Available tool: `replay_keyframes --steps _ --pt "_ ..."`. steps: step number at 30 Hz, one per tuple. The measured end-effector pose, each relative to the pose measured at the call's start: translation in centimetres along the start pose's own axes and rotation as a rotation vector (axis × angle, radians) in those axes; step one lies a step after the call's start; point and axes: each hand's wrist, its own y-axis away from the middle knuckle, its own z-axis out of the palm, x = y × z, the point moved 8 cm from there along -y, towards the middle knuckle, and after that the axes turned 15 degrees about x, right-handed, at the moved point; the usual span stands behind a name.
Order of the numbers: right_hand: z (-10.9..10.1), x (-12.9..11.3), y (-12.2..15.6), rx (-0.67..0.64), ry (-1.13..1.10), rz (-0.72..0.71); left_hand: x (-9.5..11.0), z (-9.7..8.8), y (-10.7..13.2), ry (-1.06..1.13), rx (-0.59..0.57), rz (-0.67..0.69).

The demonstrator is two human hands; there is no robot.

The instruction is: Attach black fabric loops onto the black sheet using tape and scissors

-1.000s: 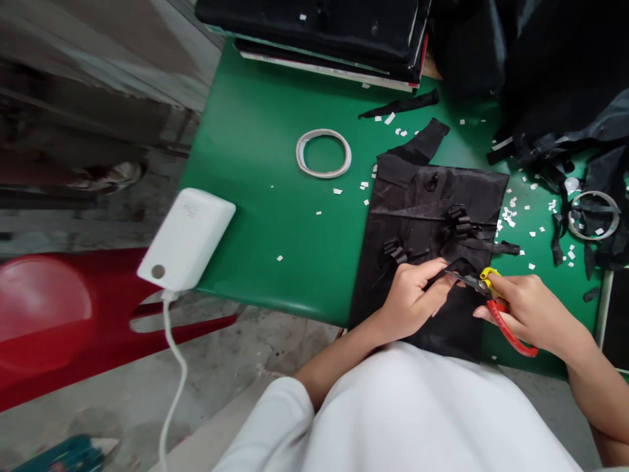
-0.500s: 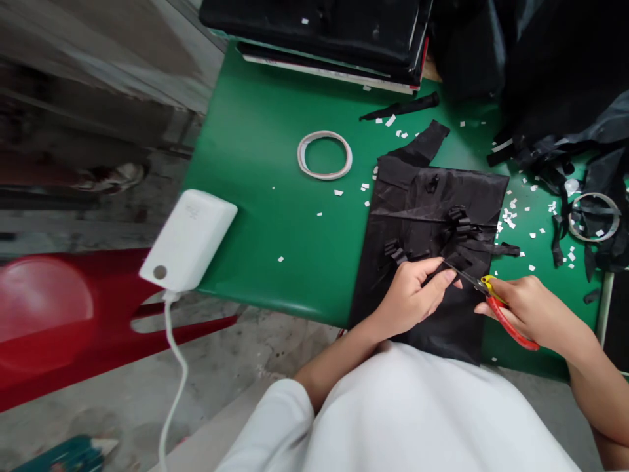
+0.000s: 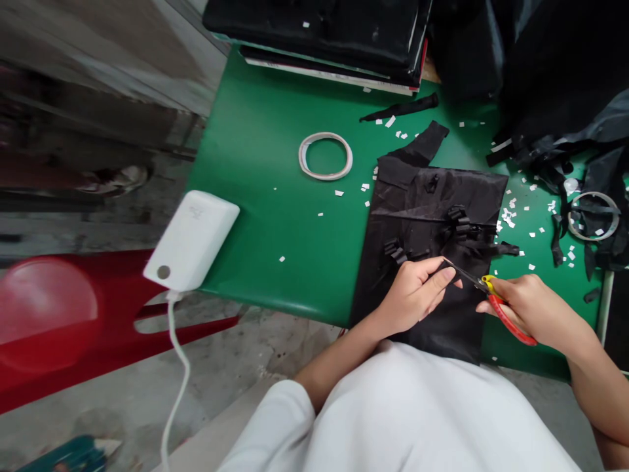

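Note:
A sheet of black fabric (image 3: 422, 196) with small black strap pieces on it lies on the green table (image 3: 275, 151) in front of me. My left hand (image 3: 415, 294) is closed, pinching a small black strip at the fabric's near part. My right hand (image 3: 528, 307) is closed round the red handles of a pair of scissors (image 3: 491, 300) with a yellow pivot. The blades point left and meet the strip at my left fingertips.
A roll of tape (image 3: 325, 155) lies left of the fabric. A white power bank (image 3: 191, 239) with a cable sits at the table's left corner. Black fabric stacks (image 3: 334, 26) stand at the back, more scraps and a second tape ring (image 3: 593, 215) at the right. White paper bits litter the table.
The scissors' blades have shifted slightly up and left along the strip. My left hand has held its pinch almost still.

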Motion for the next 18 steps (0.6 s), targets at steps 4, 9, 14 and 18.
replay_keyframes --steps 4,9,14,18 --pt "-0.1 0.0 -0.2 0.01 0.027 0.024 0.0 -0.2 -0.1 0.019 0.026 0.006" --pt "-0.8 -0.1 -0.5 0.12 0.045 0.022 0.0 -0.4 -0.1 0.048 0.044 0.042" --pt "-2.4 -0.8 -0.4 0.368 -0.106 -0.011 1.0 -0.3 0.1 -0.083 0.056 0.125" --pt "-3.1 -2.0 -0.3 0.518 -0.172 -0.066 1.5 0.9 0.5 -0.321 -0.054 0.198"
